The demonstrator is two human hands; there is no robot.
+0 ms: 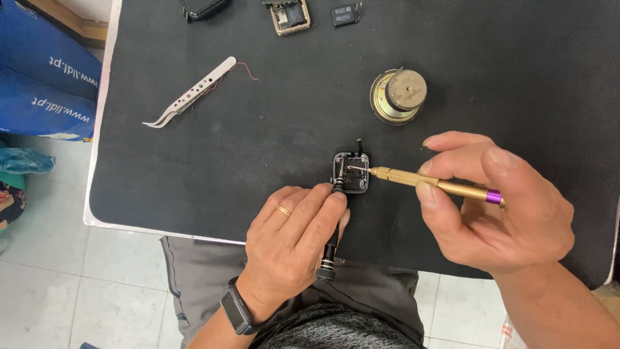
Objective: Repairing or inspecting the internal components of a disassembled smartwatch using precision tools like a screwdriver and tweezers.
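Observation:
A small opened square device case, dark inside with a silver rim, lies on the black mat. My left hand, with a ring and a dark wristwatch, grips a black screwdriver whose tip touches the case's left edge. In my right hand is a gold screwdriver with a purple band; its thin tip reaches into the case from the right.
Curved metal tweezers lie at the mat's upper left beside a thin red wire. A round speaker sits behind the case. Small device parts line the far edge. Blue bags stand on the tiled floor at left.

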